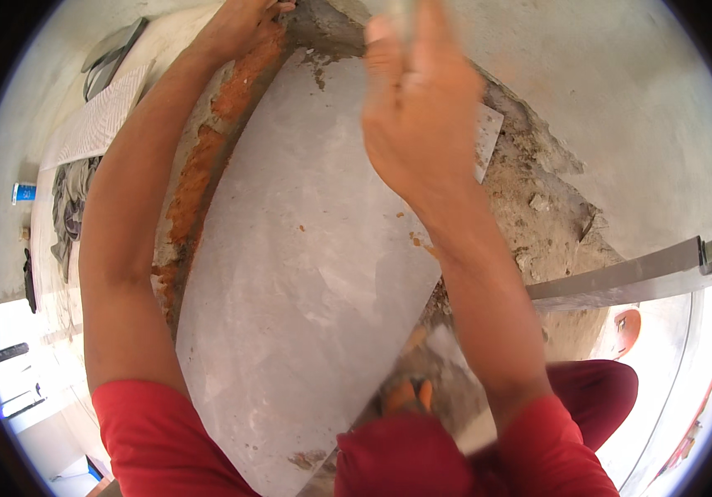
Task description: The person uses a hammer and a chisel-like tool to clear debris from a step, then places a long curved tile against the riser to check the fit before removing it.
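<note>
Right hand: the person's right hand (426,103), blurred, is above the slab's far part; fingers look closed around a pale object (402,18), too smeared to identify.
Left hand: the left hand (250,29) is at the top, by the rough edge, fingers bent; from here I cannot tell whether they grip anything. The two hands are apart.
Slab: one large grey slab (306,240), lying between the forearms, from near the hands down to the person's knee.
Slab handling: judged stiff and fairly heavy, brittle at the corners; the smooth face could slip under dusty palms. Best hold: both long edges, away from the points.
Rough edge: one orange-brown strip (193,184) along the slab's left side.
Rubble: broken mortar (538,203) to the right, pieces too many to count.
Beam: one long grey bar (621,277), beyond the right forearm.
Left margin: one patterned panel (99,120), one dark cloth heap (72,203), one blue-and-white container (23,193).
</note>
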A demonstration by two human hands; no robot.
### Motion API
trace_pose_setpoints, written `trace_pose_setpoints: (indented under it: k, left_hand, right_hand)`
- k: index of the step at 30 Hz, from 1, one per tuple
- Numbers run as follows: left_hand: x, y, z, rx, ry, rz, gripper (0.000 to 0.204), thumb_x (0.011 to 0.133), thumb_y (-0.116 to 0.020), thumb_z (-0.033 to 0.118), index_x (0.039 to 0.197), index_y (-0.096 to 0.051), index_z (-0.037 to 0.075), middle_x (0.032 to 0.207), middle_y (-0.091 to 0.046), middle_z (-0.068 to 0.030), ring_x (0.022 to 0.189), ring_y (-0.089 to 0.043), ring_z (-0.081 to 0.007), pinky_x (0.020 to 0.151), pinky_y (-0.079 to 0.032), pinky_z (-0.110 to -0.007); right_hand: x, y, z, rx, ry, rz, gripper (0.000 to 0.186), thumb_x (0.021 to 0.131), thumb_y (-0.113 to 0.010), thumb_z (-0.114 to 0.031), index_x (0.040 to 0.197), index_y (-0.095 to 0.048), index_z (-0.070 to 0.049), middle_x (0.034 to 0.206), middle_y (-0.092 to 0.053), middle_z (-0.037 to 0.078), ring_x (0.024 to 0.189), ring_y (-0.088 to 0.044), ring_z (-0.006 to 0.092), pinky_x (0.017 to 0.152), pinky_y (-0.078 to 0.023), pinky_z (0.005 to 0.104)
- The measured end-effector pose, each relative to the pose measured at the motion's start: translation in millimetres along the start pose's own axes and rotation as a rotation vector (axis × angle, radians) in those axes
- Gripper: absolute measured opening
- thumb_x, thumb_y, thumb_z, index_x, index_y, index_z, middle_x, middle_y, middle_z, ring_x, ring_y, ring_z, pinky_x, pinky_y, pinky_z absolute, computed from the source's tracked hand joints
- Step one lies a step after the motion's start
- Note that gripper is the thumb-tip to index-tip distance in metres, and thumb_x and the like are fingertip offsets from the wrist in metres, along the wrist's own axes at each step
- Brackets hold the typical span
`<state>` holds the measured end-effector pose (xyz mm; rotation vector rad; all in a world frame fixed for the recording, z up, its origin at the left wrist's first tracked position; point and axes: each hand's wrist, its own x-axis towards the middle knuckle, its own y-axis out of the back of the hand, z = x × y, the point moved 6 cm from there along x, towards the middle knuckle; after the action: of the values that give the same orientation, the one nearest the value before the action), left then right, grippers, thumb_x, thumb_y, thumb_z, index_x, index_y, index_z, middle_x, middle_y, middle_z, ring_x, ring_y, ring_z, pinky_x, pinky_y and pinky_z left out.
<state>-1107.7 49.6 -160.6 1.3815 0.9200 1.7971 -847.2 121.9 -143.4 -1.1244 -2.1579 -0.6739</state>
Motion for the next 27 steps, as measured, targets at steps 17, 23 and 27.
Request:
trace_pose_setpoints:
  k: [17,23,27]
  left_hand:
    - [-3,-5,-20,0.055,0.030,-0.152,0.018,0.086,-0.062,0.009,0.102,-0.063,0.002,0.101,-0.067,-0.0222,0.098,-0.067,-0.0431,0.085,-0.053,-0.049]
    - [-1,-9,-16,0.053,0.009,-0.168,0.020,0.087,-0.063,0.010,0.105,-0.063,0.001,0.100,-0.069,-0.0226,0.096,-0.067,-0.0426,0.083,-0.053,-0.048]
    - [2,-9,-12,0.060,0.058,-0.167,0.020,0.090,-0.062,0.012,0.106,-0.062,0.001,0.102,-0.069,-0.0217,0.096,-0.067,-0.0433,0.084,-0.053,-0.048]
  right_hand:
    - [-3,-2,3,0.077,-0.037,-0.048,0.017,0.106,-0.053,-0.017,0.102,-0.052,0.000,0.064,-0.050,0.015,0.055,-0.050,0.0320,0.052,-0.039,0.0410]
    - [9,-18,12,0.006,-0.251,-0.332,0.018,0.106,-0.053,-0.017,0.107,-0.048,0.001,0.067,-0.054,0.024,0.061,-0.060,0.0464,0.056,-0.045,0.0495]
    - [1,-13,10,0.037,-0.129,-0.181,0.018,0.105,-0.053,-0.017,0.107,-0.047,0.001,0.068,-0.056,0.026,0.064,-0.061,0.0492,0.057,-0.045,0.0520]
